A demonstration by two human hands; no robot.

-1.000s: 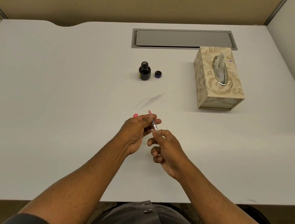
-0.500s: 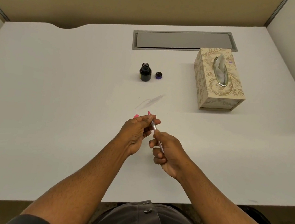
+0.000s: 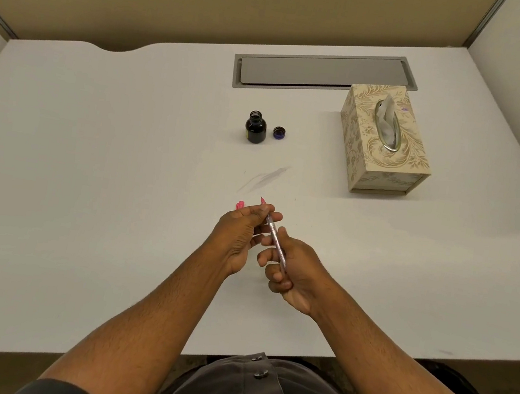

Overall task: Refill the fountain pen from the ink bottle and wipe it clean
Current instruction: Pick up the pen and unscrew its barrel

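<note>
Pen held in both hands over the desk, not yet at the ink.

The left hand (image 3: 242,227) pinches the pen (image 3: 274,237) near its pink nib end, with another pink piece tucked behind its fingers; the right hand (image 3: 292,268) curls round the rear of the silvery shaft. The open bottle (image 3: 256,127) stands well ahead, its cap (image 3: 279,132) just beside it, and the tissue box (image 3: 385,141) is off to the right. Best to keep the nib end steady and turn only the rear, holding the pen low so stray ink lands on the desk (image 3: 88,172).
</note>
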